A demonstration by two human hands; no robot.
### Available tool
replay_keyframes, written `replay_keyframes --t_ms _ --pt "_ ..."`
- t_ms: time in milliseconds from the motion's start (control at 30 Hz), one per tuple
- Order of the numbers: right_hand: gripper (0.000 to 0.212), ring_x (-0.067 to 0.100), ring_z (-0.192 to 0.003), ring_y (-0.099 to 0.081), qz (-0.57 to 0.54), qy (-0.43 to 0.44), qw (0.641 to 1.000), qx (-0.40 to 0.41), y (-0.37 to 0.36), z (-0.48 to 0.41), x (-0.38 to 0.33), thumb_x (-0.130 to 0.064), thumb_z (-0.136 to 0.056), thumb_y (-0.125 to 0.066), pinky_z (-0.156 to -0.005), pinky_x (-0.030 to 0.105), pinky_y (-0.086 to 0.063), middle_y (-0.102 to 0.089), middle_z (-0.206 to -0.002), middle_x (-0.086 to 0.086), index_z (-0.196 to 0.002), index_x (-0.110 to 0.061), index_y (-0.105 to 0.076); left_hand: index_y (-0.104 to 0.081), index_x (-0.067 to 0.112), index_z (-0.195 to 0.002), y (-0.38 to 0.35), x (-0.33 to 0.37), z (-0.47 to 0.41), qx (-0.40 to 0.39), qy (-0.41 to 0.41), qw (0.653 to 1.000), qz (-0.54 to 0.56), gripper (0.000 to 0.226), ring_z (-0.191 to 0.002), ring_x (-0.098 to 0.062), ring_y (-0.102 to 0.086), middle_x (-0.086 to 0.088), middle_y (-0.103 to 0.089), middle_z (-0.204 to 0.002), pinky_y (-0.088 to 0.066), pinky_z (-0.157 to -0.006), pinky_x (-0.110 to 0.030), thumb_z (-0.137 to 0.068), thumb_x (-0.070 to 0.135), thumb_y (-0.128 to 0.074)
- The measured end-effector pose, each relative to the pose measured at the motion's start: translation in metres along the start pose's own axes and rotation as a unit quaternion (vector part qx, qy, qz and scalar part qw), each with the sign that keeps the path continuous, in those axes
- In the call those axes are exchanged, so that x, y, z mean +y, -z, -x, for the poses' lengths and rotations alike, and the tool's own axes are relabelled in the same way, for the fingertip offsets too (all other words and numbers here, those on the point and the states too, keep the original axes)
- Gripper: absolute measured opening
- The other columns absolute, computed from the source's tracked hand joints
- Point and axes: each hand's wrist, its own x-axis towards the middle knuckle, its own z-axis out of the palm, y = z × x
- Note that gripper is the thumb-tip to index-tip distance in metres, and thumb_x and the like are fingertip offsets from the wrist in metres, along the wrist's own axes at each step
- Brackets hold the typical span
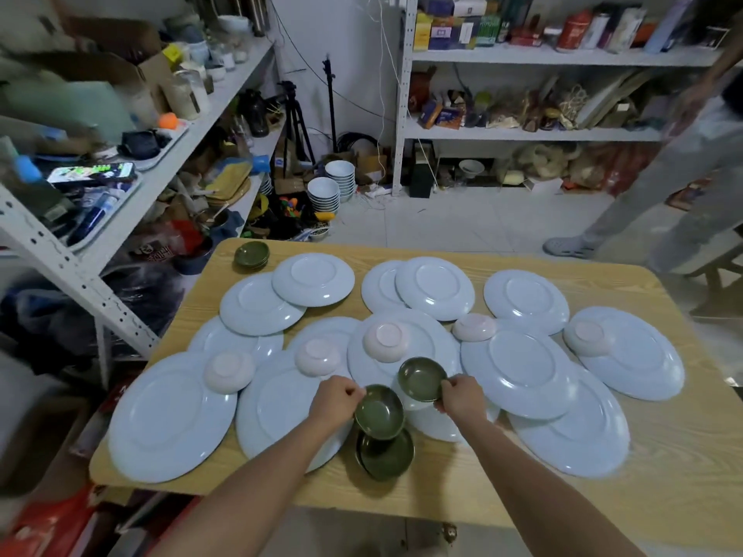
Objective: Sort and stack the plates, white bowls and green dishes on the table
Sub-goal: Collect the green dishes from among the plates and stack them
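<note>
Several pale blue plates point(518, 371) lie upside down and overlapping across the wooden table point(663, 468). Several white bowls point(386, 341) rest upside down on them. My left hand point(335, 400) grips a green dish point(380, 412) by its rim, held above a small stack of green dishes point(388, 456) near the front edge. My right hand point(460, 398) holds a second green dish point(422, 379) by its rim, tilted over a plate. Another stack of green dishes point(252, 254) sits at the table's far left corner.
A metal shelf rack point(120, 219) full of clutter stands close on the left. More shelving point(522, 132) lines the back wall. Stacks of white bowls point(323, 195) sit on the floor beyond the table. A person's legs point(651, 195) are at the right.
</note>
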Motion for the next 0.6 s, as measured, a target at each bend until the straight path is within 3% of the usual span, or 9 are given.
replay_keyframes --t_ms 100,300,433,600 --pt "0.024 0.01 -0.048 -0.056 0.02 0.011 1.0 -0.015 -0.01 0.012 0.001 -0.008 -0.09 -0.042 -0.049 0.022 -0.042 -0.062 -0.056 0.004 -0.078 -0.001 -0.062 -0.049 0.01 -0.056 -0.002 -0.012 0.011 -0.012 -0.001 1.0 -0.011 0.039 -0.058 -0.018 -0.049 -0.008 -0.047 -0.059 -0.04 -0.059 -0.026 -0.088 0.026 -0.064" --pt "0.022 0.009 -0.046 -0.054 0.076 0.055 0.994 -0.046 -0.01 0.021 0.006 -0.016 -0.092 -0.05 -0.055 0.023 -0.046 -0.06 -0.051 0.0 -0.082 -0.003 -0.066 -0.066 0.011 -0.074 -0.007 -0.012 0.021 -0.008 0.016 1.0 0.008 0.017 -0.066 -0.015 -0.062 -0.002 -0.066 -0.072 -0.049 -0.062 -0.024 -0.083 0.024 -0.07" --pt "0.023 0.004 -0.036 -0.05 0.08 0.076 0.991 -0.071 -0.011 0.024 0.012 -0.019 -0.091 -0.055 -0.052 0.02 -0.046 -0.058 -0.044 -0.004 -0.07 -0.01 -0.061 -0.053 0.017 -0.063 -0.003 -0.013 0.02 0.022 0.02 0.999 -0.022 0.036 -0.074 -0.021 -0.062 -0.002 -0.061 -0.07 -0.046 -0.066 -0.029 -0.093 0.036 -0.054" --pt "0.025 0.004 -0.034 -0.05 0.058 0.092 0.989 -0.101 -0.017 0.031 0.018 -0.02 -0.089 -0.06 -0.053 0.02 -0.046 -0.059 -0.045 -0.001 -0.066 -0.012 -0.058 -0.061 0.006 -0.076 -0.001 -0.019 0.017 0.03 0.04 0.998 -0.029 0.044 -0.078 -0.025 -0.066 -0.013 -0.069 -0.082 -0.054 -0.075 -0.038 -0.097 0.04 -0.043"
